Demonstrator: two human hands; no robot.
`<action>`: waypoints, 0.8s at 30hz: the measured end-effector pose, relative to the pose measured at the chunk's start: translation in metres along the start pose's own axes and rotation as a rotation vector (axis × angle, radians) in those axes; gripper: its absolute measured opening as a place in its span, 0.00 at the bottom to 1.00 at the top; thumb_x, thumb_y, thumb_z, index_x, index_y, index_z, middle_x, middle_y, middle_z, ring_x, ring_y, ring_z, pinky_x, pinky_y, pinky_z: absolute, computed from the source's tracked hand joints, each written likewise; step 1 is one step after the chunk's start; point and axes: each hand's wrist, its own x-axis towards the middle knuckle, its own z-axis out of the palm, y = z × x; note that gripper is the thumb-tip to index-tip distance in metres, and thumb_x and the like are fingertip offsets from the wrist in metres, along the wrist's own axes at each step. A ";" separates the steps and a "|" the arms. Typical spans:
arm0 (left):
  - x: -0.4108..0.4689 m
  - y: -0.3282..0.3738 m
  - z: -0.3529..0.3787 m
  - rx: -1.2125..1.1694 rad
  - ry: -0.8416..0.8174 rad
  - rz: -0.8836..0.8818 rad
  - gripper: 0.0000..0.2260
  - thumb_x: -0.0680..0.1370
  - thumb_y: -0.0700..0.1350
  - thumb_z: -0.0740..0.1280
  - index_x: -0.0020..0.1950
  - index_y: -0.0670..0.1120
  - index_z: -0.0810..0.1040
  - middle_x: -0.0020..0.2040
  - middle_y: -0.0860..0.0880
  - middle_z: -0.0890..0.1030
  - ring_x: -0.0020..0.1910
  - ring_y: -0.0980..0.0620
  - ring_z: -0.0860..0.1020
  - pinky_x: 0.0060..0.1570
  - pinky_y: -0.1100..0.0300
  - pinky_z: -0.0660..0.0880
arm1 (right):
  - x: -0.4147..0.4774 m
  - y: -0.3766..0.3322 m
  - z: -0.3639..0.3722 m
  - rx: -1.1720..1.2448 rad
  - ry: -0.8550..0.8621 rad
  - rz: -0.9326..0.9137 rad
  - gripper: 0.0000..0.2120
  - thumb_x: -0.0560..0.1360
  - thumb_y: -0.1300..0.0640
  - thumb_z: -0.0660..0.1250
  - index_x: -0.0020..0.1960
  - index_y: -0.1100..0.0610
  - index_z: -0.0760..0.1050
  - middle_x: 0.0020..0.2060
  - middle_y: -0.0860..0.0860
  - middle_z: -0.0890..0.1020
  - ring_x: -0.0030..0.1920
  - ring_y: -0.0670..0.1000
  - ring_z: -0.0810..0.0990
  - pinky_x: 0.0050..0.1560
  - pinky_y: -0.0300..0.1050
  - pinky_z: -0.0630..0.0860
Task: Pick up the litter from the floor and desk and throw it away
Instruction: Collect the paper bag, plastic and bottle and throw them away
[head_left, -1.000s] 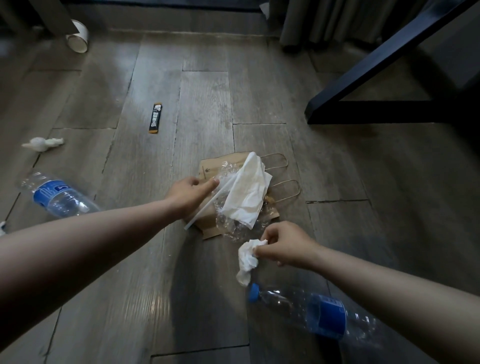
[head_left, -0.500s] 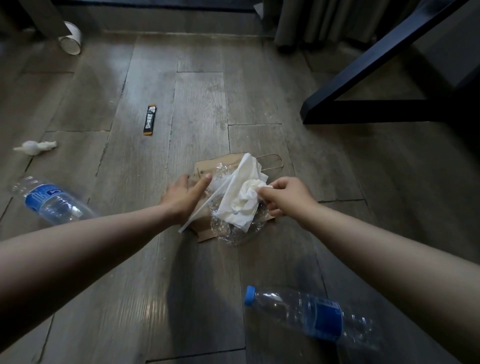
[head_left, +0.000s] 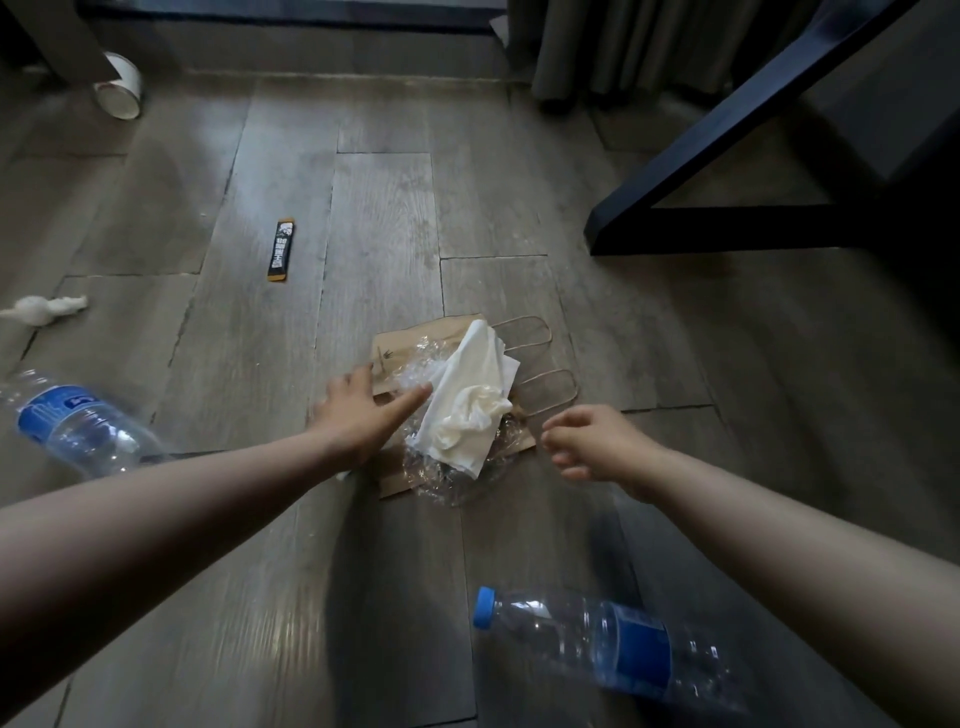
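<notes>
A flat brown paper bag lies on the wooden floor. On it sit crinkled clear plastic, a white napkin and a crumpled white tissue. My left hand rests on the bag's left side, fingers spread, the index finger touching the plastic; a white tip of something shows under the wrist. My right hand hovers just right of the pile, fingers loosely apart and holding nothing. A clear bottle with a blue cap lies near me. A second bottle lies at the left.
A black sachet lies further out on the floor. A twisted white tissue is at the far left and a tipped paper cup at the back left. A dark table leg frame and a curtain stand at the right.
My right hand carried the crumpled tissue onto the pile, let it go and drew back to the right. My left hand flattened onto the bag.
</notes>
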 end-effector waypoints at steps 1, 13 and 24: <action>0.000 0.003 0.002 0.039 0.001 0.028 0.53 0.60 0.79 0.57 0.78 0.50 0.53 0.77 0.43 0.57 0.74 0.40 0.60 0.70 0.39 0.61 | -0.002 0.004 -0.001 -0.026 0.002 0.001 0.07 0.77 0.62 0.65 0.55 0.60 0.76 0.46 0.57 0.78 0.39 0.48 0.76 0.34 0.39 0.75; 0.000 0.058 0.027 0.477 -0.052 0.422 0.59 0.57 0.75 0.69 0.74 0.65 0.33 0.77 0.50 0.32 0.75 0.35 0.34 0.68 0.26 0.45 | -0.018 0.027 -0.022 -0.160 0.048 -0.041 0.06 0.75 0.63 0.67 0.52 0.58 0.77 0.45 0.54 0.78 0.42 0.48 0.76 0.37 0.40 0.76; 0.013 0.045 0.027 0.424 -0.222 0.202 0.64 0.53 0.73 0.73 0.75 0.62 0.34 0.77 0.52 0.31 0.72 0.33 0.30 0.67 0.25 0.47 | -0.016 0.027 -0.020 -0.184 0.019 -0.029 0.11 0.75 0.62 0.67 0.57 0.60 0.76 0.49 0.55 0.78 0.47 0.50 0.77 0.44 0.45 0.78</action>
